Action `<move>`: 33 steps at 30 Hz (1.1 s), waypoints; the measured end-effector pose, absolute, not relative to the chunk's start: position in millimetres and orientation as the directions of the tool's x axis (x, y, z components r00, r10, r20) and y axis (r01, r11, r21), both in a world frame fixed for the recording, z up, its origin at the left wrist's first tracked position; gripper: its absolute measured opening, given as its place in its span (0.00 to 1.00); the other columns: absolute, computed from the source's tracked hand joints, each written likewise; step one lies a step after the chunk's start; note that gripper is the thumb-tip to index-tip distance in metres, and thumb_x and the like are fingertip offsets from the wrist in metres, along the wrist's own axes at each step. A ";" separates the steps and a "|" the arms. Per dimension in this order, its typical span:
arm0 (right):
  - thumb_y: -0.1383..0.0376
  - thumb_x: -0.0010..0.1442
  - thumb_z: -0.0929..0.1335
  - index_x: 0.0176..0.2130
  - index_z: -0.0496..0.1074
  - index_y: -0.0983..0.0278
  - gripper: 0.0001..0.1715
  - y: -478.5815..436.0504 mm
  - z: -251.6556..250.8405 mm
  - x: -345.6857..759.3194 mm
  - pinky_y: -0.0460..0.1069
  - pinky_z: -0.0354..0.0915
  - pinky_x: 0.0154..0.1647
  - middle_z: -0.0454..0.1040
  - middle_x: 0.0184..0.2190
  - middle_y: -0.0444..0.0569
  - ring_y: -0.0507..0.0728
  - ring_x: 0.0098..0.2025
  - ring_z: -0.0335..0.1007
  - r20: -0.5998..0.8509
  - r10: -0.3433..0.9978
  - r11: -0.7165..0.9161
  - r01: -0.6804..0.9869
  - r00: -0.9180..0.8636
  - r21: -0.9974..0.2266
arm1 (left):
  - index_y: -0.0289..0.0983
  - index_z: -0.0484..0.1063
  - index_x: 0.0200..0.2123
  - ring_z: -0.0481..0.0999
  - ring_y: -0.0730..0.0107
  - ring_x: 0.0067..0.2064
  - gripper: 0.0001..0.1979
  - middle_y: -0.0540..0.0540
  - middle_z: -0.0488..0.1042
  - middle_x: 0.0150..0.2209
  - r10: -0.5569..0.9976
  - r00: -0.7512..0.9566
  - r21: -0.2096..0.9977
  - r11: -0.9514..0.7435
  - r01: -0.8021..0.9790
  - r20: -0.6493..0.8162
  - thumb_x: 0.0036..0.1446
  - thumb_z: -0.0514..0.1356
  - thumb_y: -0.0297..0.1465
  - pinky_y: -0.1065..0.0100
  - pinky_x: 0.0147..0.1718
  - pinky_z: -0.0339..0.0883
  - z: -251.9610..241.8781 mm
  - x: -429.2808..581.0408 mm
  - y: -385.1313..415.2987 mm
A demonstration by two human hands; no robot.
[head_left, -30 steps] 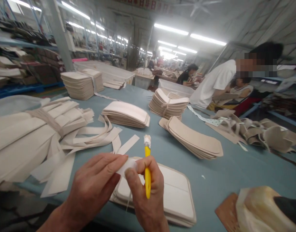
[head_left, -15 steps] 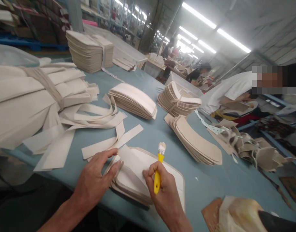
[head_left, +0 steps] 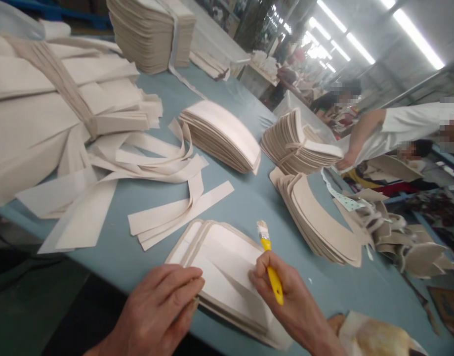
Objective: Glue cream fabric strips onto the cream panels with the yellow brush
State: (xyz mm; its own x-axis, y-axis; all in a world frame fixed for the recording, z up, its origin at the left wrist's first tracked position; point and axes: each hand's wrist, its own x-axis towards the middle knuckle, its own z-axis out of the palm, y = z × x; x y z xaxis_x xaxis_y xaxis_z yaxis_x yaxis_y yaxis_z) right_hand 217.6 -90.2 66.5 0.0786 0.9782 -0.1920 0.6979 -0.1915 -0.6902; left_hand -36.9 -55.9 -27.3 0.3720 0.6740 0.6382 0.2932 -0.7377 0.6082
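Note:
My right hand (head_left: 291, 294) is closed around the yellow handle of a paintbrush (head_left: 274, 284), its whitened bristles pointing up and away from me. Its thumb and fingertip rest at a pale strip (head_left: 232, 274) that lies across the top panel. Under it is a small stack of white panels with beige edges (head_left: 215, 249), lying fanned near the table's front edge. My left hand (head_left: 162, 304) has its fingers drawn together at the stack's near left edge, fingertips on top and thumb lower down, gripping that edge.
Long beige strips (head_left: 180, 222) and a tied bundle (head_left: 22, 113) lie on the left. Beyond the panels stand curved stacks (head_left: 223, 128), a tied stack (head_left: 301, 143) and fanned curved pieces (head_left: 319, 212). Scraps (head_left: 415, 247) and a stained container (head_left: 375, 336) are at right. A co-worker's arm (head_left: 363, 133) reaches in.
My left hand has come down from the panel's upper left corner to the near left edge, its fingers closing. The brush stays in my right hand. The view has shifted; the co-worker's arm has moved.

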 end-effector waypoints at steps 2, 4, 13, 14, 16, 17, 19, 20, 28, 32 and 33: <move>0.56 0.66 0.68 0.29 0.63 0.58 0.16 -88.0 68.7 218.8 0.44 0.56 0.24 0.61 0.20 0.35 0.50 0.23 0.54 -0.222 0.971 -0.216 0.698 0.083 -0.682 | 0.38 0.79 0.50 0.83 0.68 0.48 0.12 0.42 0.86 0.48 0.658 0.391 0.598 -0.751 0.280 0.643 0.68 0.58 0.23 0.69 0.53 0.78 -33.4 -31.7 -62.2; 0.56 0.66 0.68 0.30 0.63 0.58 0.15 -86.7 69.0 220.0 0.44 0.56 0.24 0.61 0.20 0.36 0.50 0.23 0.54 -0.249 0.965 -0.232 0.703 0.081 -0.672 | 0.38 0.79 0.51 0.82 0.67 0.50 0.13 0.41 0.85 0.50 0.669 0.377 0.608 -0.742 0.282 0.641 0.68 0.59 0.22 0.67 0.53 0.77 -39.9 -27.1 -66.5; 0.57 0.65 0.68 0.30 0.63 0.58 0.14 -81.9 66.3 222.9 0.44 0.54 0.24 0.58 0.20 0.35 0.49 0.23 0.52 -0.283 0.957 -0.243 0.702 0.061 -0.670 | 0.38 0.78 0.50 0.80 0.69 0.47 0.12 0.45 0.85 0.49 0.686 0.331 0.591 -0.727 0.350 0.648 0.70 0.56 0.22 0.67 0.52 0.73 -35.8 -19.2 -61.1; 0.57 0.65 0.68 0.30 0.63 0.58 0.14 -81.4 66.5 223.1 0.44 0.54 0.24 0.59 0.20 0.35 0.49 0.23 0.52 -0.283 0.957 -0.244 0.702 0.062 -0.669 | 0.37 0.77 0.50 0.80 0.69 0.47 0.12 0.45 0.85 0.49 0.681 0.342 0.582 -0.731 0.356 0.647 0.70 0.56 0.22 0.66 0.53 0.73 -35.0 -19.5 -60.8; 0.57 0.65 0.68 0.30 0.63 0.58 0.14 -80.8 67.0 223.3 0.44 0.54 0.24 0.59 0.20 0.35 0.49 0.22 0.52 -0.284 0.956 -0.247 0.706 0.068 -0.664 | 0.37 0.77 0.50 0.80 0.69 0.48 0.12 0.45 0.85 0.49 0.673 0.372 0.566 -0.739 0.366 0.639 0.70 0.57 0.22 0.66 0.54 0.72 -33.8 -20.5 -60.6; 0.56 0.64 0.68 0.30 0.63 0.58 0.14 -80.6 67.1 223.4 0.44 0.54 0.24 0.59 0.20 0.35 0.49 0.22 0.52 -0.286 0.956 -0.250 0.707 0.071 -0.661 | 0.37 0.77 0.50 0.80 0.69 0.49 0.12 0.45 0.85 0.49 0.671 0.377 0.561 -0.741 0.368 0.639 0.70 0.57 0.22 0.66 0.54 0.72 -33.2 -21.0 -60.5; 0.56 0.64 0.67 0.30 0.63 0.57 0.14 -80.7 67.1 223.4 0.44 0.55 0.24 0.58 0.20 0.35 0.50 0.22 0.52 -0.301 0.951 -0.262 0.705 0.072 -0.659 | 0.37 0.78 0.50 0.79 0.69 0.49 0.12 0.45 0.85 0.49 0.675 0.369 0.564 -0.738 0.372 0.639 0.70 0.57 0.22 0.67 0.54 0.72 -32.0 -21.7 -60.1; 0.56 0.65 0.67 0.30 0.63 0.57 0.14 -80.9 66.9 223.5 0.44 0.55 0.24 0.58 0.20 0.35 0.50 0.23 0.52 -0.307 0.949 -0.267 0.702 0.072 -0.660 | 0.37 0.78 0.50 0.79 0.69 0.49 0.12 0.45 0.85 0.50 0.677 0.366 0.566 -0.735 0.372 0.639 0.70 0.57 0.22 0.67 0.53 0.72 -31.4 -21.8 -59.8; 0.57 0.68 0.67 0.32 0.64 0.57 0.13 -86.1 64.1 227.3 0.44 0.58 0.26 0.62 0.22 0.36 0.50 0.24 0.56 -0.247 0.968 -0.214 0.689 0.053 -0.692 | 0.34 0.77 0.50 0.76 0.68 0.51 0.11 0.43 0.84 0.50 0.692 0.361 0.592 -0.722 0.358 0.625 0.70 0.58 0.21 0.67 0.54 0.72 -33.9 -23.9 -59.5; 0.57 0.69 0.67 0.33 0.63 0.57 0.13 -88.1 60.1 225.5 0.43 0.60 0.28 0.66 0.26 0.38 0.50 0.26 0.60 -0.179 0.981 -0.183 0.688 0.079 -0.702 | 0.33 0.77 0.52 0.74 0.67 0.53 0.12 0.42 0.83 0.52 0.693 0.371 0.604 -0.720 0.341 0.617 0.69 0.58 0.20 0.67 0.57 0.70 -38.2 -23.4 -60.9; 0.56 0.70 0.67 0.34 0.63 0.57 0.13 -88.3 59.1 224.5 0.43 0.61 0.28 0.67 0.27 0.38 0.50 0.26 0.61 -0.172 0.982 -0.181 0.683 0.082 -0.708 | 0.33 0.76 0.52 0.74 0.67 0.53 0.12 0.42 0.83 0.52 0.695 0.365 0.608 -0.718 0.338 0.619 0.69 0.58 0.19 0.67 0.57 0.69 -38.8 -22.9 -61.1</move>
